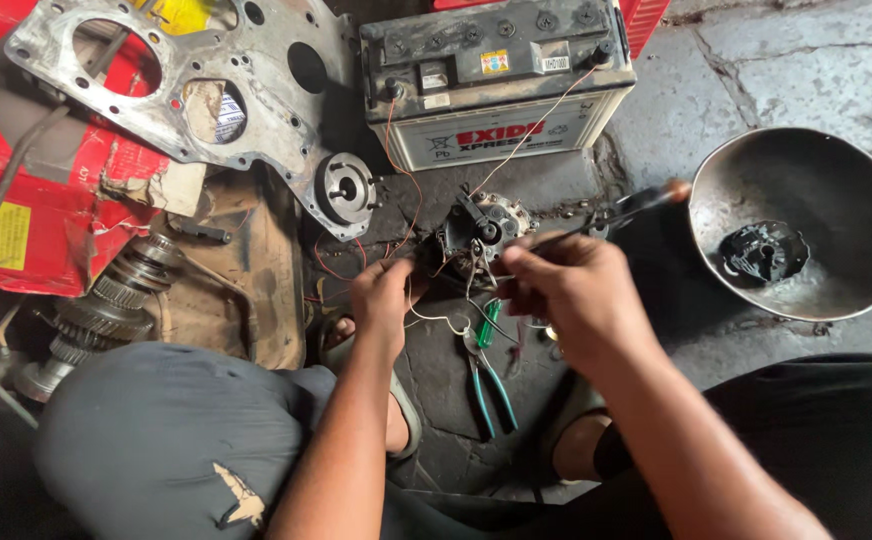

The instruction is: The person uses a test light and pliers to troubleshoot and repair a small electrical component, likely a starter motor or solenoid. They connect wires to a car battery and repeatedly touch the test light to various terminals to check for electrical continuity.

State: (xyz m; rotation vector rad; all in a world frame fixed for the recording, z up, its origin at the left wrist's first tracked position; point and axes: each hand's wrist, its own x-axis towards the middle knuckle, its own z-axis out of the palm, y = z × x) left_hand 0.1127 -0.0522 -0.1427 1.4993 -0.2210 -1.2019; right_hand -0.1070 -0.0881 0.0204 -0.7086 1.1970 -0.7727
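Alternator part (481, 232), dark and round with loose wires, sat on the stone floor (756, 60) between both hands, just in front of a car battery (496, 85). Left of that lay a big grey metal plate (256, 120), and right of it a dark steel bowl (856, 200) holding a black piece. A gear shaft (106, 310) rested by the knee. Green-handled pliers (486, 370) lay under the wrists. The left hand (384, 295) pinched thin wires; the right hand (566, 295) closed its grip on a screwdriver (626, 208).
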